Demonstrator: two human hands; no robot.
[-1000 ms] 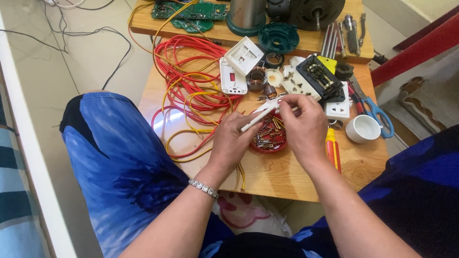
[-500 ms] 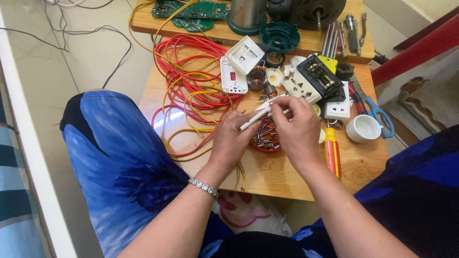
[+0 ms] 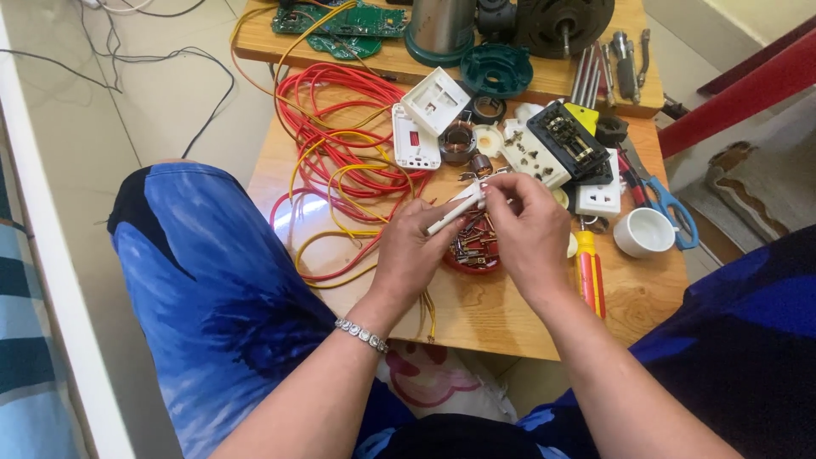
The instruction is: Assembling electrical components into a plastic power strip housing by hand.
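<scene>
Both hands, left and right, still pinch the white rod, barely shifted.

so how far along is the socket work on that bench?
Done: the socket strip lies opened, contacts showing. In hand: left hand and right hand grip a small white part over the red dish of screws. Left: white cover plates and red and yellow wires lie loose.
</scene>
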